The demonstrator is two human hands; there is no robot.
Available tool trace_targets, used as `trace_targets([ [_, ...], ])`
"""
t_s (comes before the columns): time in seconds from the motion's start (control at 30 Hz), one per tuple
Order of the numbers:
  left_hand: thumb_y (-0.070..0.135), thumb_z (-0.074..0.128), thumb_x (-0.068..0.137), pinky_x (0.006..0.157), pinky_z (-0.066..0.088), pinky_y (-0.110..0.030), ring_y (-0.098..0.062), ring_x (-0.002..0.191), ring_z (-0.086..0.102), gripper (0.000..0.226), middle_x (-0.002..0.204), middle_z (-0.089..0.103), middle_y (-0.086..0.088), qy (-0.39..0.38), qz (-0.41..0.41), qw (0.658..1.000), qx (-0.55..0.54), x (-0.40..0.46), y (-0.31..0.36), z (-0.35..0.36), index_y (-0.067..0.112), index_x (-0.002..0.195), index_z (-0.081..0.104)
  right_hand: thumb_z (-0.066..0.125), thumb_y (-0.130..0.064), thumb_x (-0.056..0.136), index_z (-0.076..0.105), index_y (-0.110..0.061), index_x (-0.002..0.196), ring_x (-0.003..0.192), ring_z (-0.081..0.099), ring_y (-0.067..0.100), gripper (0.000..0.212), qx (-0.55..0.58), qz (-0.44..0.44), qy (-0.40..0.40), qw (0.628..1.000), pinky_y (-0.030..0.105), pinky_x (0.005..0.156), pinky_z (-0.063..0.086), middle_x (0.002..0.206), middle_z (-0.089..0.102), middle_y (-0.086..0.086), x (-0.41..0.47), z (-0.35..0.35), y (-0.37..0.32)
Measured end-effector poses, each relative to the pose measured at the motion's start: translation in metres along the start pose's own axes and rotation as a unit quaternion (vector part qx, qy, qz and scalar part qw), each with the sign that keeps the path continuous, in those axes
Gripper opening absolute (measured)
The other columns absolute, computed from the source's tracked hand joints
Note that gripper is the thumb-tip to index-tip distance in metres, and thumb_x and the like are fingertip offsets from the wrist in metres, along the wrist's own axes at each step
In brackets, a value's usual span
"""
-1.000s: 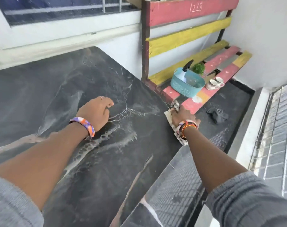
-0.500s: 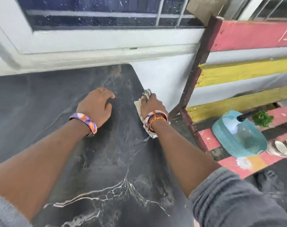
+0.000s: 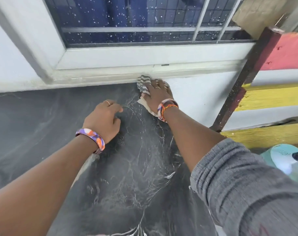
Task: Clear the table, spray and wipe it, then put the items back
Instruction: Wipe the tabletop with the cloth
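No text, label, brand, number or sign can be read here. The painted bench back (image 3: 284, 53) at the right shows only plain red and yellow boards, without any writing in the visible part. The bracelets on both wrists have only coloured patterns and no letters. The cloth (image 3: 143, 83) at the far edge of the tabletop (image 3: 34, 120) has only stripes. The teal basket (image 3: 281, 155) at the right edge is cut off and blurred, and no print is visible on it.
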State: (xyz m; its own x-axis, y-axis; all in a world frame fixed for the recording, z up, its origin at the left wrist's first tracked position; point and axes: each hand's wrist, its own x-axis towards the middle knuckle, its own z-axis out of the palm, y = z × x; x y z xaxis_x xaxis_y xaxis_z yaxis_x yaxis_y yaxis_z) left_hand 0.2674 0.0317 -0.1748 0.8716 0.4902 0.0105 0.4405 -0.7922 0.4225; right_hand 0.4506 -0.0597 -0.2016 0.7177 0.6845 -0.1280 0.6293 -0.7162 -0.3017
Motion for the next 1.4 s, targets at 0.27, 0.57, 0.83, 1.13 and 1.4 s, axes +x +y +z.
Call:
trace_targets([
  [0.27,0.004,0.046,0.084,0.091,0.048,-0.041,-0.032,0.116,0.05,0.034,0.128,0.053,-0.01,0.001,0.011,1.0,-0.006,-0.037,-0.006,-0.009,0.01,0.114,0.061,0.035,-0.038,0.099,0.022,-0.034,0.148,0.148,0.005,0.014,0.05,-0.028,-0.161,-0.06,0.985,0.042,0.119,-0.003,0.159,0.012,-0.007,-0.068,0.016,-0.034],
  [0.57,0.006,0.046,0.083,0.088,0.049,-0.043,-0.033,0.109,0.052,0.023,0.11,0.06,-0.01,-0.032,0.046,0.998,0.016,-0.118,-0.038,-0.036,0.01,0.093,0.065,0.039,-0.036,0.098,0.026,-0.024,0.148,0.148,0.008,0.014,0.053,-0.024,-0.158,-0.049,0.986,0.036,0.119,0.0,0.159,0.017,-0.002,-0.18,0.053,-0.104],
  [0.83,0.01,0.047,0.082,0.075,0.052,-0.04,-0.035,0.089,0.062,0.02,0.091,0.069,-0.013,-0.066,0.092,0.993,0.045,-0.205,-0.079,-0.055,0.01,0.08,0.067,0.042,-0.032,0.098,0.028,-0.021,0.147,0.147,0.01,0.014,0.052,0.009,-0.146,-0.042,0.988,0.031,0.118,0.0,0.158,0.019,0.0,-0.272,0.084,-0.164],
  [1.13,0.012,0.047,0.079,0.055,0.034,-0.025,-0.027,0.074,0.051,0.022,0.066,0.056,-0.003,-0.163,0.14,0.968,0.133,-0.284,-0.092,-0.073,0.018,0.058,0.046,0.054,-0.024,0.094,0.046,-0.016,0.139,0.145,0.02,0.013,0.046,0.099,-0.132,-0.033,0.986,0.024,0.115,0.004,0.153,0.033,0.0,-0.366,0.109,-0.201],
  [1.4,0.004,0.047,0.079,0.058,0.036,-0.024,-0.024,0.071,0.043,0.023,0.062,0.046,-0.005,-0.278,0.092,0.951,0.101,-0.336,-0.071,-0.069,0.012,0.058,0.045,0.06,-0.026,0.091,0.052,-0.014,0.134,0.133,0.043,0.018,0.045,0.219,-0.078,-0.048,0.971,0.028,0.113,0.024,0.14,0.051,0.006,-0.454,0.118,-0.205],
])
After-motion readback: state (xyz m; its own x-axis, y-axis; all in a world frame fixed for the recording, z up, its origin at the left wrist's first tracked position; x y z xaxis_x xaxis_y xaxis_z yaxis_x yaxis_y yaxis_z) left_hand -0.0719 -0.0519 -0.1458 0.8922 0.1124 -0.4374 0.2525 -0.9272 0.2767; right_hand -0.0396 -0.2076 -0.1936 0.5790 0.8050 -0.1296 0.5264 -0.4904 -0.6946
